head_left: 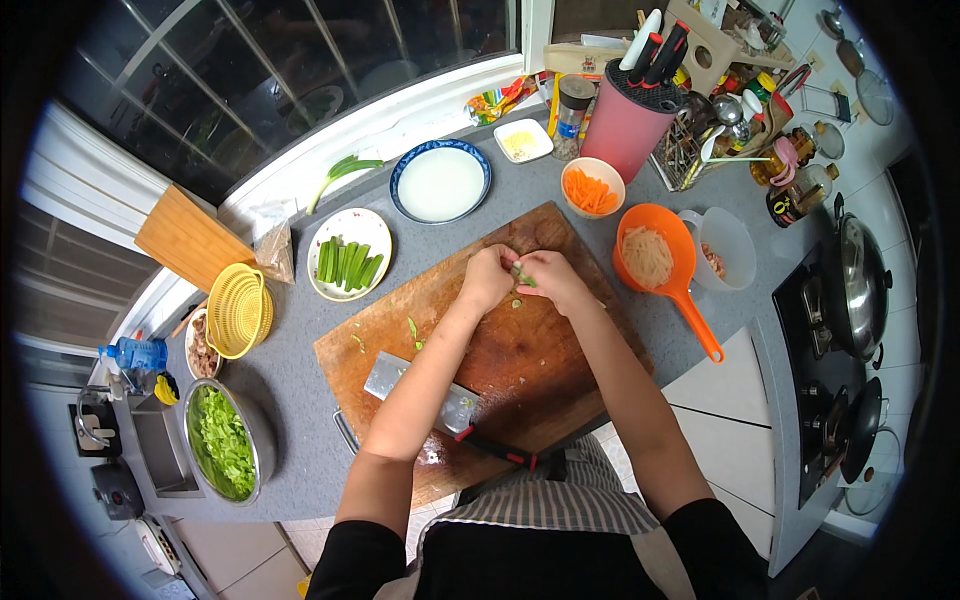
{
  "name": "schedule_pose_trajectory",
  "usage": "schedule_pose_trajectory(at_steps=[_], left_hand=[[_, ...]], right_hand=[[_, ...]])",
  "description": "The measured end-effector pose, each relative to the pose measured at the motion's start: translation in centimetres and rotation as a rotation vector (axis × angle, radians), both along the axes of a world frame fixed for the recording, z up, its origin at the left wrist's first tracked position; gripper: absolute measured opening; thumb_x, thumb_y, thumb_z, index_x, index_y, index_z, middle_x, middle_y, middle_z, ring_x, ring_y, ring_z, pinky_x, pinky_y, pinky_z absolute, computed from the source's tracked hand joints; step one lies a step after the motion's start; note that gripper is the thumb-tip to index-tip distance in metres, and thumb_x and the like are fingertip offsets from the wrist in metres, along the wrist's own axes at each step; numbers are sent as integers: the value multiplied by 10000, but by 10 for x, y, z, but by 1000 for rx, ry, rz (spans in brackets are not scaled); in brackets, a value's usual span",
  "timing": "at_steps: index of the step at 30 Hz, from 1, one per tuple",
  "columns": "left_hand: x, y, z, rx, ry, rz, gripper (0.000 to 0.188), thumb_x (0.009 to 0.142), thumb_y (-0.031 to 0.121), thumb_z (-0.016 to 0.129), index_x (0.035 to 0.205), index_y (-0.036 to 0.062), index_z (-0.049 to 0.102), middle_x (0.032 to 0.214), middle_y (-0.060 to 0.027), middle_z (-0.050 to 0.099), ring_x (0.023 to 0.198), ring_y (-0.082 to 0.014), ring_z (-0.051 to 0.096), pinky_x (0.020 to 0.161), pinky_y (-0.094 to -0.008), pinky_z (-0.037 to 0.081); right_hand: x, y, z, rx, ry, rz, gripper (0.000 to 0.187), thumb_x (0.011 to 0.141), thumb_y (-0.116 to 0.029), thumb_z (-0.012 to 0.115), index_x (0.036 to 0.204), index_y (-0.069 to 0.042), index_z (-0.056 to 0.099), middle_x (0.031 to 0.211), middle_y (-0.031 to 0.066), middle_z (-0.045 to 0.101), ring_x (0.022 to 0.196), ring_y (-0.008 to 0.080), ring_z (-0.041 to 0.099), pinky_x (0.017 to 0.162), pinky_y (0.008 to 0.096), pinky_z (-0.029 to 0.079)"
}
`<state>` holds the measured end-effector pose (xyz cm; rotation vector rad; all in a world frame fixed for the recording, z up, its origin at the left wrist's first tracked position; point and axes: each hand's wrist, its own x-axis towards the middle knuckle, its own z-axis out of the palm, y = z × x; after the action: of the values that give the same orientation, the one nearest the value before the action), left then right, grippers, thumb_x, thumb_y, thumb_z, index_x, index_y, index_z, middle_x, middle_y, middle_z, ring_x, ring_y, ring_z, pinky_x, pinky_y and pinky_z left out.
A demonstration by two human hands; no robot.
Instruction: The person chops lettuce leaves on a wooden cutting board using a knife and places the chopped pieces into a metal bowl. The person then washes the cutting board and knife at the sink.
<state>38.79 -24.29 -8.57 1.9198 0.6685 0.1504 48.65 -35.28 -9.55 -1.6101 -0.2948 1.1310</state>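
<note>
Above the far part of the wooden cutting board (pixel 545 375), my left hand (pixel 489 278) and my right hand (pixel 556 281) meet, fingers closed. Pinched between them are small pale-green scallion pieces (pixel 523 275), partly hidden by the fingers. A slice of scallion (pixel 517 302) lies on the board just below. Nearer to me, a cleaver (pixel 385 375) rests flat on the board, its blade partly covered by my left forearm and its dark red-trimmed handle pointing toward the front edge. A few green scraps (pixel 413 328) are scattered left of my arm.
Around the board stand a plate of cut green stalks (pixel 348 252), a blue-rimmed dish (pixel 440 181), a bowl of carrot strips (pixel 592 188), an orange strainer (pixel 690 310) and a steel bowl of lettuce (pixel 226 440). A knife block (pixel 625 125) is behind; the stove (pixel 810 380) is right.
</note>
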Motion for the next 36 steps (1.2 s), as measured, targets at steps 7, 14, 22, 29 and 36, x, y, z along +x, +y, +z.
schedule_pose_trajectory(at_steps=[7, 14, 22, 29, 36], left_hand=[[9, -4, 54, -96, -124, -136, 216, 736, -52, 603, 944, -43, 656, 858, -97, 685, 782, -132, 629, 707, -273, 504], [-14, -38, 21, 593, 275, -364, 337, 718, 61, 649, 1051, 43, 603, 1104, -228, 545, 1020, -368, 582, 834, -411, 511], [4, -28, 16, 694, 176, -292, 266, 709, 11, 622, 971, -17, 581, 1025, -229, 586, 928, -367, 621, 767, -410, 536], [16, -14, 3, 583, 136, -225, 141, 704, 23, 641, 841, -6, 621, 874, -190, 644, 815, -325, 652, 706, -385, 525], [20, -19, 59, -69, -242, -142, 156, 732, 51, 691, 878, -4, 693, 810, -145, 682, 733, -214, 667, 669, -312, 520]], right_hand=[[14, -26, -5, 296, 754, -371, 234, 901, -277, 539, 854, -48, 549, 797, 74, 560, 744, 192, 546, 709, 330, 503], [17, -56, 10, 297, 833, -448, 181, 892, -209, 556, 803, -54, 537, 743, 56, 516, 729, 186, 527, 698, 306, 498], [12, -61, 8, 325, 791, -404, 147, 889, -175, 558, 821, -47, 538, 746, 63, 517, 736, 199, 544, 728, 330, 525], [1, -54, 13, 235, 650, -416, 178, 876, -189, 580, 921, -17, 577, 784, 67, 547, 750, 196, 561, 760, 343, 527], [-3, -45, 16, 342, 775, -480, 161, 925, -204, 520, 884, -53, 559, 865, 80, 570, 819, 209, 558, 785, 355, 513]])
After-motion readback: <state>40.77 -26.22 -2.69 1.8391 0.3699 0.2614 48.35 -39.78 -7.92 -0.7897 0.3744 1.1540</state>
